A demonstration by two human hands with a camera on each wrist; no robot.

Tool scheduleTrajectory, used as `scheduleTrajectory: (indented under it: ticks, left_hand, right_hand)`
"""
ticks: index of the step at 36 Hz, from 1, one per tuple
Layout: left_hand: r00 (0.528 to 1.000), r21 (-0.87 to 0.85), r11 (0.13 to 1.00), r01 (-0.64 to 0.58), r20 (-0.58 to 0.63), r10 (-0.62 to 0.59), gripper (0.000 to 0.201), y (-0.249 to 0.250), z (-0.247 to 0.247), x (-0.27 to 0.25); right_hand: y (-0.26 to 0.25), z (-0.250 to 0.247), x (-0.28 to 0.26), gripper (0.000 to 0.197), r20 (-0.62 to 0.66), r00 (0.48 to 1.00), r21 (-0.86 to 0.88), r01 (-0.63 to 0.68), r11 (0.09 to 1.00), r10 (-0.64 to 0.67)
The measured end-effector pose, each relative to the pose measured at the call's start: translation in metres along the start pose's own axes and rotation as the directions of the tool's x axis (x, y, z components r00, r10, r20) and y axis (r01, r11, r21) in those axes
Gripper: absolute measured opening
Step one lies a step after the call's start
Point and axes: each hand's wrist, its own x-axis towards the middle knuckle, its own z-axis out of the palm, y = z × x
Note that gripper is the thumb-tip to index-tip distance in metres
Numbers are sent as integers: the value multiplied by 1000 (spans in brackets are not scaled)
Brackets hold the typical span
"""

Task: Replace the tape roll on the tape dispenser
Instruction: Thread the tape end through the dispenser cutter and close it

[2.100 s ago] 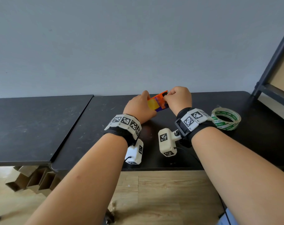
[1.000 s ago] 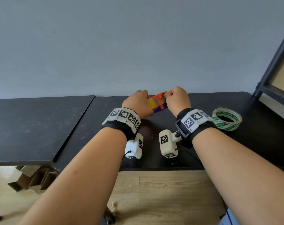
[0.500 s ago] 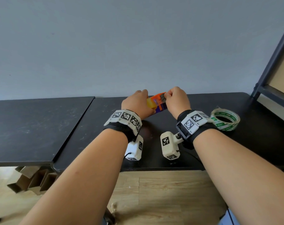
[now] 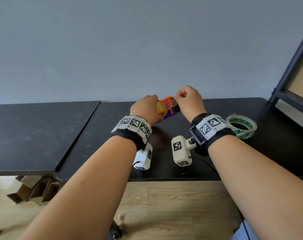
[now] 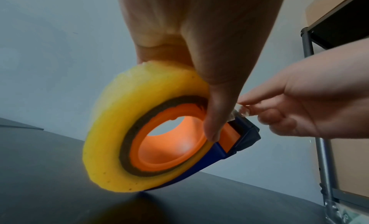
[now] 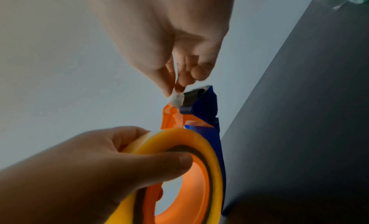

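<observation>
A blue and orange tape dispenser [image 4: 169, 109] carries a yellow tape roll [image 4: 159, 108] and is held tilted just above the black table [image 4: 99, 146]. My left hand [image 4: 145, 108] grips the yellow roll [image 5: 139, 124] on its orange hub [image 5: 173, 142], thumb across the roll's side. My right hand [image 4: 175, 98] pinches the clear tape end [image 6: 177, 99] beside the toothed cutter [image 6: 196, 92] at the dispenser's blue tip [image 5: 246, 135]. A second, clear roll with green print [image 4: 241, 126] lies flat on the table to the right.
A second black table [image 4: 35, 135] adjoins on the left with a narrow seam between. A dark metal shelf frame [image 4: 289, 66] rises at the far right. A grey wall stands right behind the table. Cardboard pieces [image 4: 35, 189] lie on the wooden floor below.
My right hand has risen a little at the dispenser's cutter end, with the tape end pinched. The left hand keeps its grip on the roll. The spare roll has not moved.
</observation>
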Motion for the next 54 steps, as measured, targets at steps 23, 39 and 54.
scheduleTrajectory:
  ticks: [23, 39, 54]
  left_hand:
    - [1000, -34, 999, 16, 1, -16, 47, 0, 1, 1]
    - [996, -109, 992, 71, -45, -76, 38, -1, 13, 2]
    - [999, -134, 991, 20, -28, -24, 42, -8, 8, 0]
  right_hand:
    - [-1, -6, 4, 13, 16, 999, -96, 53, 994, -52]
    - [11, 4, -3, 17, -41, 998, -131, -50, 990, 45]
    - [8, 4, 1, 29, -43, 985, 132, -161, 978, 168]
